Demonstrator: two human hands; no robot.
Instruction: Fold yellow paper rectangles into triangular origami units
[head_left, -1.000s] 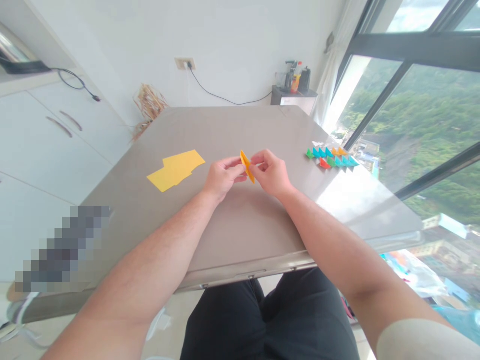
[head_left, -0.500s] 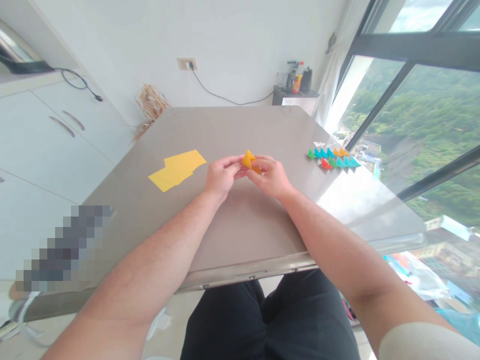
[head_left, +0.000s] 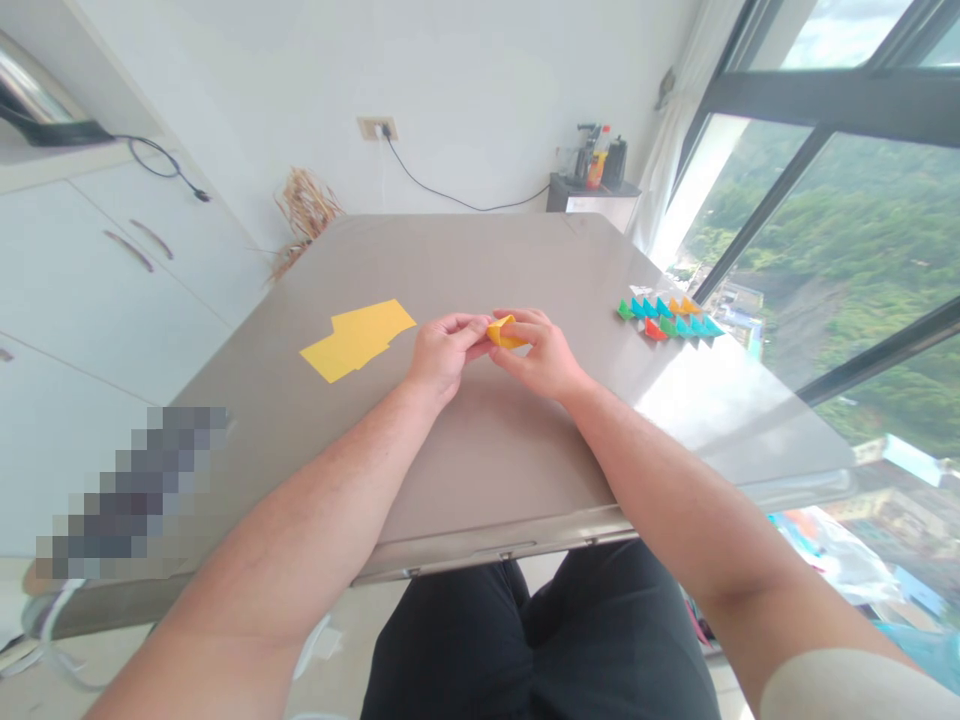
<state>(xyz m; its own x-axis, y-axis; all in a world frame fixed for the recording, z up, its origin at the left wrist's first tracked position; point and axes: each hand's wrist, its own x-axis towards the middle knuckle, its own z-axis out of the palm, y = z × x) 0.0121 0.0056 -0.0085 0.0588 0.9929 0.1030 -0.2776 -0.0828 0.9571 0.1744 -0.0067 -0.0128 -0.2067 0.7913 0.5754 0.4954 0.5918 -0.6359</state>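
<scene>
Between my hands, just above the table, is a small folded yellow paper (head_left: 507,332) with a hollow, opened-out shape. My left hand (head_left: 444,352) pinches its left end between thumb and fingers. My right hand (head_left: 541,352) is closed around its right side, with fingers partly covering it. Flat yellow paper sheets (head_left: 356,338) lie overlapping on the table to the left of my left hand. Off to the right, several small folded paper boats (head_left: 679,318) in green, blue, orange and red stand in two rows.
The grey table (head_left: 480,255) spans the view in front of me. A blurred dark object (head_left: 135,500) is at its left edge. Beyond the far edge, a small cabinet (head_left: 596,200) holds bottles. A large window (head_left: 862,220) is on the right.
The yellow paper has changed from an upright pointed shape to a lower, wider one with an open hollow. My hands stay in nearly the same place, with the right fingers shifted over the paper.
</scene>
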